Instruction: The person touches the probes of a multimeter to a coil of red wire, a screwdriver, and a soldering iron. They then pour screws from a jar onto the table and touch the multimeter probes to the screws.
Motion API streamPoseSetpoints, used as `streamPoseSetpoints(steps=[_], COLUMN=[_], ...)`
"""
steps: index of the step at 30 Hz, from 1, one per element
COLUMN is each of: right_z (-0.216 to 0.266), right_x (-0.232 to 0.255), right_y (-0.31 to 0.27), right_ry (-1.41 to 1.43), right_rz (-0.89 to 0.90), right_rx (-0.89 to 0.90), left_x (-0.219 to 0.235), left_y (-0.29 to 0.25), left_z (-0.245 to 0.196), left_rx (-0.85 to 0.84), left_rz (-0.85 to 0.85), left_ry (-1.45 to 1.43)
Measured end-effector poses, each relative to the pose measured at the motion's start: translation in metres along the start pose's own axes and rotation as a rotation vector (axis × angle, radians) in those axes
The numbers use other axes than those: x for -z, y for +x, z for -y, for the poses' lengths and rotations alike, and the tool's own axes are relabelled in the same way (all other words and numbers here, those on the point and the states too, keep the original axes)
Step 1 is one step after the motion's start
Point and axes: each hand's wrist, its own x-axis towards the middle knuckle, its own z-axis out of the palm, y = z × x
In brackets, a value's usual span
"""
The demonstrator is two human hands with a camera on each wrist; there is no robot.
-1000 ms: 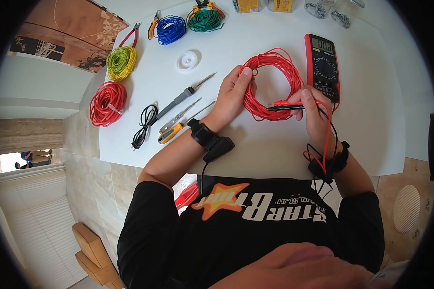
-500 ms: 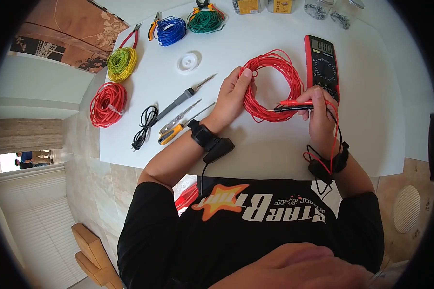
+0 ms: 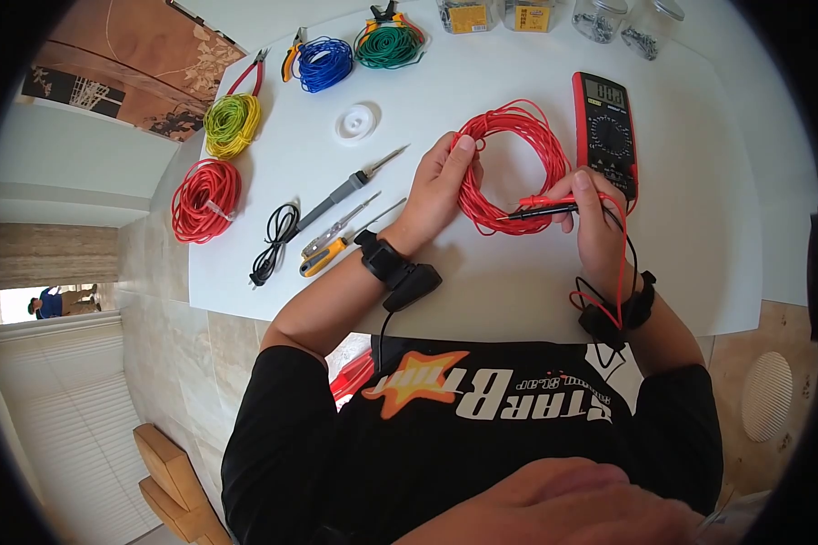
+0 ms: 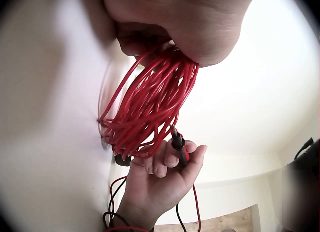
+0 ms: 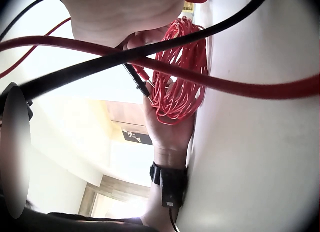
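Observation:
A coil of red wire (image 3: 478,202) is held up over the white table, its left side gripped by my left hand (image 3: 438,191) with the thumb on top. Between thumb and fingers my right hand (image 3: 600,222) pinches two test probes, a black probe (image 3: 543,213) and a red probe (image 3: 554,199). Both probes point left across the coil's near side in the head view. In the left wrist view the black probe's tip (image 4: 173,129) is close to the coil's strands. Behind the right hand lies a red and black multimeter (image 3: 606,127) with its display lit.
Left of my hands lie a soldering iron (image 3: 345,189), a tester screwdriver (image 3: 325,238) and a yellow-handled screwdriver (image 3: 324,258). Farther off are a white spool (image 3: 355,122), blue wire (image 3: 324,65), green wire (image 3: 389,47), yellow wire (image 3: 233,127), another red coil (image 3: 204,202) and jars (image 3: 600,20).
The right hand with the probes has shifted slightly right, then back left over the coil. My left hand keeps its grip on the coil. The multimeter's reading has changed.

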Motion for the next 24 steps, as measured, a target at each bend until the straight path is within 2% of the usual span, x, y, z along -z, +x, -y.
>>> streamPoseSetpoints(steps=[8,24], right_z=[0.010,0.017], right_x=[-0.001,-0.004], right_y=[0.002,0.001], right_ry=[-0.046,-0.073], right_rz=[0.162,0.192], right_rx=[-0.110,-0.130], left_x=[0.001,-0.001], left_y=[0.000,0.000], left_z=[0.000,-0.001], left_rx=[-0.001,-0.005], left_rz=[0.003,0.001], left_ry=[0.023,0.012])
